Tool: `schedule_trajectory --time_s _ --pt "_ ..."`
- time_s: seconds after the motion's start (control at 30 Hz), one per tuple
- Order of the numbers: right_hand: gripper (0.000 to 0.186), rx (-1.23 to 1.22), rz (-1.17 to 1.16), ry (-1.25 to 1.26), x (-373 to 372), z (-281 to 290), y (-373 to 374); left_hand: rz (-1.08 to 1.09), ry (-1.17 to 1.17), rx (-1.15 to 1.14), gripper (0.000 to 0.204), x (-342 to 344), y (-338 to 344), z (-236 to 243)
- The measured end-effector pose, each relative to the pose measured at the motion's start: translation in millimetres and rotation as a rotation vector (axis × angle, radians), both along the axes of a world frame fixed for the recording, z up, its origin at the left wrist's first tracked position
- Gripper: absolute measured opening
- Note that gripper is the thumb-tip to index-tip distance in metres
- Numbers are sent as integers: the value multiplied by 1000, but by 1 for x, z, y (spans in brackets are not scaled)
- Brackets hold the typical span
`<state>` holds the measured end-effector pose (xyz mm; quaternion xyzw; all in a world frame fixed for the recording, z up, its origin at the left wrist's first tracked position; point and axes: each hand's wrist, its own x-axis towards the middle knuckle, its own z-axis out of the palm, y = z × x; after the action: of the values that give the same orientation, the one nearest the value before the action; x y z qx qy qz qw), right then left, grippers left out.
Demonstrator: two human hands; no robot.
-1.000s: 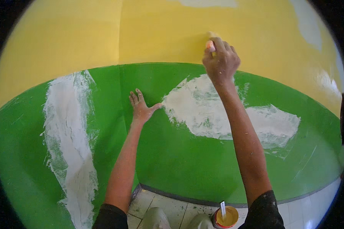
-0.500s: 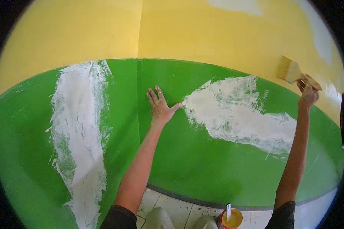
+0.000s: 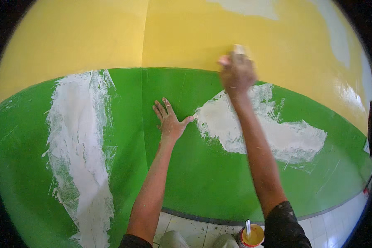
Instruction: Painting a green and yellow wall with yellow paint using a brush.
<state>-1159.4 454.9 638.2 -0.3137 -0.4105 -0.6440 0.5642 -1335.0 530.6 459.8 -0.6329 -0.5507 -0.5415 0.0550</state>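
Observation:
My left hand (image 3: 172, 126) rests with spread fingers on the green lower wall (image 3: 194, 177), just right of the corner. Its thumb points to the edge of a white filler patch (image 3: 219, 120). Over the yellow upper wall (image 3: 186, 37), near the green border, my right hand (image 3: 239, 76) is closed around a flat paintbrush (image 3: 239, 49). Motion smears this hand and the brush, and the bristles are mostly hidden. My right forearm crosses in front of the white patch.
A small tub of yellow paint (image 3: 258, 234), with a thin upright tool (image 3: 248, 226) in it, stands on the tiled floor (image 3: 194, 231). Another tall white patch (image 3: 80, 144) runs down the left wall. Pale areas (image 3: 337, 35) mark the yellow at upper right.
My right hand has swept left along the yellow wall with the paintbrush, from the far right to above the white patch. The left hand keeps its place on the wall; the view has shifted slightly.

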Motion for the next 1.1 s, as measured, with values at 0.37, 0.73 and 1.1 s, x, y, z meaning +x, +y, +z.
schedule_trajectory --time_s 0.37,0.73,1.1 --pt "10 -280 919 88 -156 11 23 46 177 284 135 -10 59 -28" --pt "17 -145 1406 185 164 18 -46 37 77 55 135 -9 18 -7" --pt "14 -254 779 426 327 -131 -237 -8 123 153 130 -26 44 -22"
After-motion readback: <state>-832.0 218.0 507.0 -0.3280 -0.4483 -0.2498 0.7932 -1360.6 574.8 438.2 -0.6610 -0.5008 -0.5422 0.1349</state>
